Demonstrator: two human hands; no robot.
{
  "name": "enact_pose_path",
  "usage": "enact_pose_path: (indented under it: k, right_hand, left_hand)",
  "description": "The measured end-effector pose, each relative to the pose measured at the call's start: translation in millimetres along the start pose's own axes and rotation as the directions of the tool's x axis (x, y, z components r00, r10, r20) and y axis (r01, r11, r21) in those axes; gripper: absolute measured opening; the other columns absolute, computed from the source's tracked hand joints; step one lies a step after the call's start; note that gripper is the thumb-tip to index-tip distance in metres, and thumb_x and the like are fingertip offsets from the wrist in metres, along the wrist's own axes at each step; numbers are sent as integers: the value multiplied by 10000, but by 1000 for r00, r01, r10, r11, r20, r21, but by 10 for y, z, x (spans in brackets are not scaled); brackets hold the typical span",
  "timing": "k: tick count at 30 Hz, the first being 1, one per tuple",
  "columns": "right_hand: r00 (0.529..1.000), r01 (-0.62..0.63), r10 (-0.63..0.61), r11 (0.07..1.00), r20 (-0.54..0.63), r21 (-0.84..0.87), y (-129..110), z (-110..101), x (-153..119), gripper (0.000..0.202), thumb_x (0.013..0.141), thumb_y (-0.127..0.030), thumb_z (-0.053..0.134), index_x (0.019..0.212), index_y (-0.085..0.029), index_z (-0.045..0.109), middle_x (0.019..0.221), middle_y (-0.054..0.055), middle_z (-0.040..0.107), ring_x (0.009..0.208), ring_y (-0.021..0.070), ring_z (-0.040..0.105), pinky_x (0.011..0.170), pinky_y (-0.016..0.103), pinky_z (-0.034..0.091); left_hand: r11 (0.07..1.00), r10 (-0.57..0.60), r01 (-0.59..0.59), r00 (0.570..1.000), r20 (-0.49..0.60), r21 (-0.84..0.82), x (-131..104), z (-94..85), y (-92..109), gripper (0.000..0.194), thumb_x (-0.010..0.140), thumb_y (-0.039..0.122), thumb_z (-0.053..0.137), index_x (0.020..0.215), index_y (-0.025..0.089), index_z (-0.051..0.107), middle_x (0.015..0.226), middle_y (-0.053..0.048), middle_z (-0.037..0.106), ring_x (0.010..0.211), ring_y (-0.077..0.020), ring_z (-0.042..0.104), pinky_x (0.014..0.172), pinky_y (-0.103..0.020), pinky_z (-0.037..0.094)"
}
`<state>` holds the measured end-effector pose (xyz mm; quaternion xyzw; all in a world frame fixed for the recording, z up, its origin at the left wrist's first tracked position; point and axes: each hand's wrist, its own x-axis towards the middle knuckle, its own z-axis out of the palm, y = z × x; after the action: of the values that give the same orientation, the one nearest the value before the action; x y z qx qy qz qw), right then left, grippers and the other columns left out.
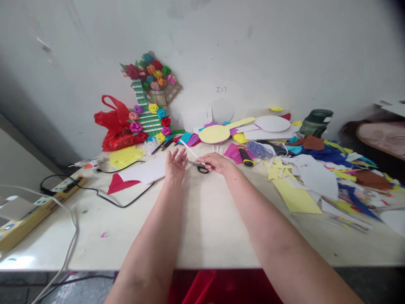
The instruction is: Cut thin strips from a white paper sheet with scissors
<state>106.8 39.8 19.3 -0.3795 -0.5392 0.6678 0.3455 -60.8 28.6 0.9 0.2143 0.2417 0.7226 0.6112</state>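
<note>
My left hand [176, 165] is palm up over the table, fingers spread and with nothing in them. Just to its right, my right hand [213, 162] is closed, its fingers pinching the lower end of a thin white paper strip [188, 148]. The strip slants up and to the left from those fingers. Scissors with black handles [203, 169] are beside and partly under the right fingers, their blades pointing toward my left hand. A white paper sheet [144, 170] lies left of my left hand, overlapping a piece of red paper [122, 184].
A yellow power strip [60, 192] with cables runs along the left. Paper flowers on a green stand [147, 112] and a red plastic bag [115, 126] are at the back. A yellow-handled tool [246, 156], paper scraps [297, 196] and a dark bottle [315, 123] occupy the right.
</note>
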Motion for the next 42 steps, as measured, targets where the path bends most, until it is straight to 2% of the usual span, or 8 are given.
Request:
enact_pose_path:
  k: [7,10,12,15,19,23,28,42]
  right_hand:
    - [981,5,-8,1000,-196,-19,25,-159,12,69,685,-93,626,745,-61,612,502,-13,548,356,34,410,337,166,332]
    - [952,0,-17,998,-306,-55,61,-223,48,33,694,-88,612,709,-70,589,494,-16,537,340,36,402,318,170,327]
    - [947,-8,-13,998,-322,-61,79,-260,64,36,699,-99,610,699,-75,584,488,-18,531,328,32,385,304,168,303]
    - [961,-2,-19,997,-275,-75,78,-280,52,58,692,-120,623,705,-71,596,495,-11,539,328,28,379,299,164,277]
    - [997,35,-41,995,-64,-89,41,-244,-16,107,666,-154,648,720,-65,623,524,-13,547,348,21,385,311,156,274]
    - [996,41,-29,990,90,-137,20,-203,-63,158,629,-189,675,715,-64,630,522,-21,541,348,20,375,313,159,265]
    - [997,-5,21,979,77,-203,12,-159,-77,148,609,-178,682,686,-69,617,489,-20,536,352,23,373,333,159,283]
    - [996,12,11,963,84,-270,45,-158,-37,124,607,-160,676,671,-70,619,485,-10,544,349,31,383,331,166,296]
  left_hand:
    - [994,-58,60,998,-19,93,-41,56,-14,305,802,428,441,879,160,565,864,-88,652,706,-130,605,645,-229,456]
    - [989,-73,76,997,-31,128,-46,74,-25,286,814,406,434,872,157,564,831,-85,656,685,-124,606,625,-221,457]
    - [985,-72,76,997,-34,156,-41,81,-41,262,812,379,452,861,148,566,820,-88,657,677,-123,607,620,-219,460]
    - [975,-49,56,998,-38,213,-25,79,-75,206,792,309,503,839,123,577,809,-96,658,663,-122,608,614,-220,462]
    - [957,7,3,999,-36,289,0,55,-106,172,743,260,565,805,102,596,787,-98,656,622,-112,597,605,-224,461]
    - [928,93,-72,995,-41,366,18,32,-100,260,668,327,639,773,92,612,732,-95,647,551,-98,563,577,-233,453]
    - [876,176,-123,982,-71,467,41,18,-90,380,560,431,696,705,88,620,665,-80,625,492,-86,519,548,-245,447]
    - [863,171,-96,980,-106,496,42,22,-63,310,490,335,735,634,91,611,642,-79,634,495,-94,539,522,-224,445]
